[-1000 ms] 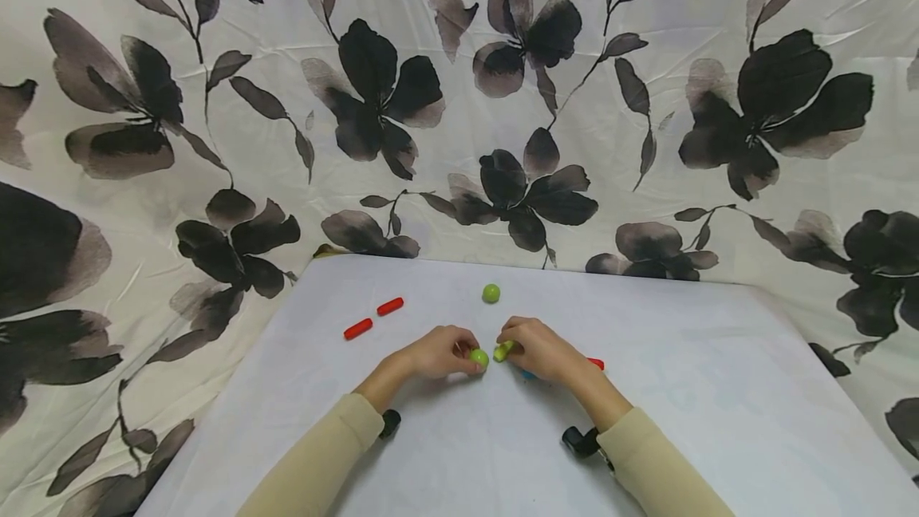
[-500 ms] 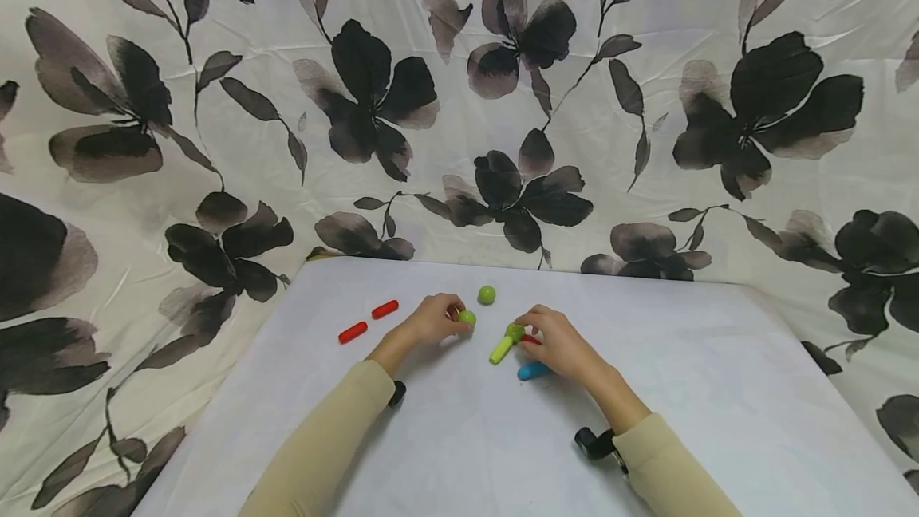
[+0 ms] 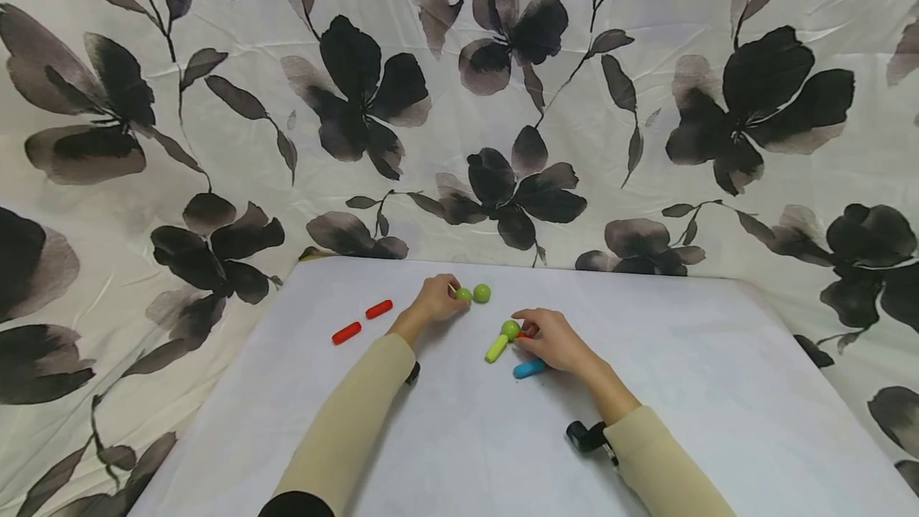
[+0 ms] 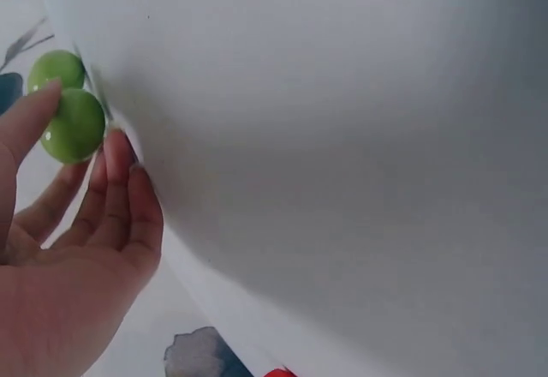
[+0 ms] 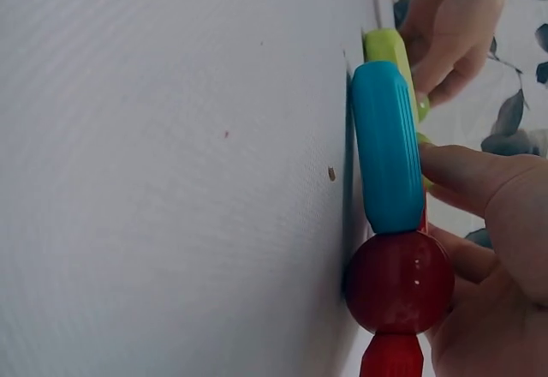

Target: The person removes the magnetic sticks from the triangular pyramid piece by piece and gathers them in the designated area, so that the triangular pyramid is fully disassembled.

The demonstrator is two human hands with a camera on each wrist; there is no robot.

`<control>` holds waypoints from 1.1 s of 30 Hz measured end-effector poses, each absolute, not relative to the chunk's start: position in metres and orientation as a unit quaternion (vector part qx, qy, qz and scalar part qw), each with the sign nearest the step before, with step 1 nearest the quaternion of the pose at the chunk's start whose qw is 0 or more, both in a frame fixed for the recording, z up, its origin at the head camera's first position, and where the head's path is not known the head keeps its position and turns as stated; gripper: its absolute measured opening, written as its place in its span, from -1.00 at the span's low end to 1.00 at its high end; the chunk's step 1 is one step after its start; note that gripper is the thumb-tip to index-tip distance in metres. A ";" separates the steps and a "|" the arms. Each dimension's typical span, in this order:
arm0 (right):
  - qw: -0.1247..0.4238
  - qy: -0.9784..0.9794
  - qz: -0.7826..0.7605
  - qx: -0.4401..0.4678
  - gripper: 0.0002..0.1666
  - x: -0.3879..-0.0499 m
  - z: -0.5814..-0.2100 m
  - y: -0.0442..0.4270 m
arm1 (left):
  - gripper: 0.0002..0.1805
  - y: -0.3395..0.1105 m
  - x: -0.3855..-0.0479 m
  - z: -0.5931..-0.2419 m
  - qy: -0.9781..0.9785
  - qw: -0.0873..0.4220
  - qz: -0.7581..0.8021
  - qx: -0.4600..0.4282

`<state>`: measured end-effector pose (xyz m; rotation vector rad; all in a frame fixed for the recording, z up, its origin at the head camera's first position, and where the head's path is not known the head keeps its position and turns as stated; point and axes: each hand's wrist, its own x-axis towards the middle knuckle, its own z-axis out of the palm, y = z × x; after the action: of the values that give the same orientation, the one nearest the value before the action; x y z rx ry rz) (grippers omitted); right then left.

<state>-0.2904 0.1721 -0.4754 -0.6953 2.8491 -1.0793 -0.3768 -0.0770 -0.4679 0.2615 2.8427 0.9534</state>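
Near the table's far edge my left hand [image 3: 439, 299] pinches a small green ball [image 4: 75, 127] between thumb and fingertips. A second green ball [image 3: 482, 294] lies right beside it; in the left wrist view the two overlap. My right hand [image 3: 560, 339] has its thumb and index finger at a third green ball [image 3: 510, 329], which meets the end of a yellow-green stick [image 3: 496, 348]. Some red shows between those fingers, mostly hidden. Under the right hand, a blue stick [image 5: 387, 146] touches a dark red ball [image 5: 400, 283], and a red stick [image 5: 391, 360] meets that ball's other side.
Two red sticks lie on the left of the white table [image 3: 445, 437], one nearer [image 3: 347, 333] and the other red stick [image 3: 379, 309] farther back. A floral cloth [image 3: 459, 102] hangs behind the table's far edge.
My left hand has carried its green ball away from me, up beside the other loose ball. The right hand's green ball has moved slightly away from me, with the yellow-green stick now in plain view.
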 end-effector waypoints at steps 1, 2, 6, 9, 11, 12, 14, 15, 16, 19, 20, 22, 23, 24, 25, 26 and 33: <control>0.013 0.911 -0.345 -0.226 -0.49 -0.291 -0.476 0.171 | -0.60 -0.078 -0.378 -0.468 0.944 0.062 0.315 0.079; 0.016 0.911 -0.343 -0.230 -0.49 -0.291 -0.476 0.170 | -0.60 -0.078 -0.379 -0.469 0.945 0.057 0.314 0.072; 0.019 0.912 -0.335 -0.236 -0.50 -0.293 -0.476 0.165 | -0.63 -0.080 -0.382 -0.470 0.946 0.040 0.317 0.054; 0.021 0.913 -0.333 -0.235 -0.51 -0.293 -0.476 0.162 | -0.65 -0.080 -0.382 -0.470 0.944 0.032 0.323 0.051; 0.024 0.913 -0.333 -0.234 -0.51 -0.293 -0.476 0.161 | -0.64 -0.080 -0.381 -0.472 0.944 0.030 0.326 0.049; 0.026 0.914 -0.333 -0.232 -0.51 -0.293 -0.475 0.160 | -0.62 -0.081 -0.381 -0.472 0.944 0.029 0.326 0.049; 0.028 0.914 -0.333 -0.229 -0.50 -0.293 -0.475 0.159 | -0.58 -0.081 -0.380 -0.472 0.943 0.030 0.328 0.046; 0.028 0.915 -0.331 -0.228 -0.50 -0.293 -0.475 0.158 | -0.55 -0.082 -0.379 -0.472 0.943 0.031 0.329 0.045; 0.028 0.916 -0.330 -0.226 -0.49 -0.293 -0.475 0.158 | -0.53 -0.082 -0.378 -0.472 0.943 0.032 0.329 0.044; 0.026 0.918 -0.328 -0.222 -0.48 -0.293 -0.475 0.157 | -0.47 -0.086 -0.375 -0.469 0.945 0.037 0.322 0.048; 0.025 0.918 -0.327 -0.221 -0.48 -0.292 -0.474 0.157 | -0.45 -0.087 -0.374 -0.468 0.946 0.038 0.319 0.050; 0.023 0.920 -0.325 -0.219 -0.48 -0.292 -0.474 0.157 | -0.43 -0.090 -0.370 -0.465 0.948 0.041 0.311 0.056; 0.022 0.920 -0.324 -0.218 -0.48 -0.292 -0.474 0.157 | -0.41 -0.092 -0.367 -0.464 0.949 0.044 0.307 0.061; 0.021 0.921 -0.323 -0.216 -0.49 -0.292 -0.474 0.157 | -0.40 -0.093 -0.365 -0.462 0.949 0.047 0.305 0.066; 0.020 0.922 -0.322 -0.213 -0.50 -0.292 -0.474 0.157 | -0.39 -0.095 -0.362 -0.461 0.950 0.049 0.301 0.072; 0.018 0.923 -0.321 -0.212 -0.50 -0.292 -0.474 0.157 | -0.38 -0.096 -0.359 -0.460 0.950 0.050 0.299 0.077; 0.014 0.924 -0.321 -0.206 -0.53 -0.294 -0.476 0.157 | -0.36 -0.104 -0.341 -0.457 0.949 0.065 0.290 0.102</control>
<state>-0.2936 0.1568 -0.4761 -0.6398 2.8772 -1.0005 -0.3413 -0.1040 -0.4571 0.3066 2.8653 0.8766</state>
